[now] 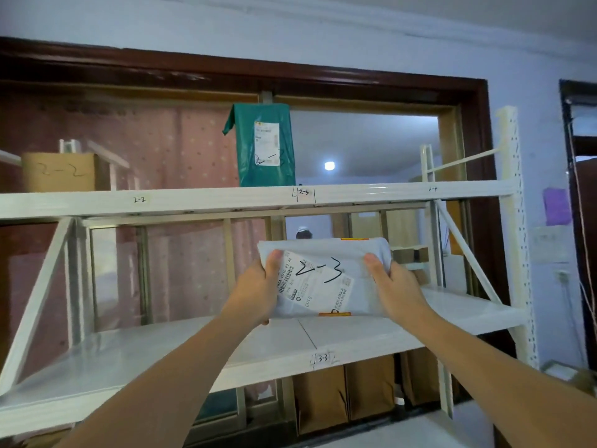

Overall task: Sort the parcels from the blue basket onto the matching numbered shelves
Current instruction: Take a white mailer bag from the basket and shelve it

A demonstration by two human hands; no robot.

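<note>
I hold a white plastic parcel (326, 279) marked "2-3" in front of the white shelving unit. My left hand (255, 286) grips its left edge, thumb on the front. My right hand (397, 289) grips its right edge the same way. The parcel hangs in the air above the lower shelf (226, 354) labelled "3-3" and below the upper shelf (258, 197) labelled "2-3". On the upper shelf stands a green parcel (265, 147), also marked "2-3", just left of that label. The blue basket is out of view.
A brown carton (61, 171) marked "2-2" sits on the upper shelf at the left. Labels "2-2" and "2-4" also mark that shelf's rail. Brown cartons (345, 392) stand under the lower shelf. A perforated white post (517, 221) frames the right side.
</note>
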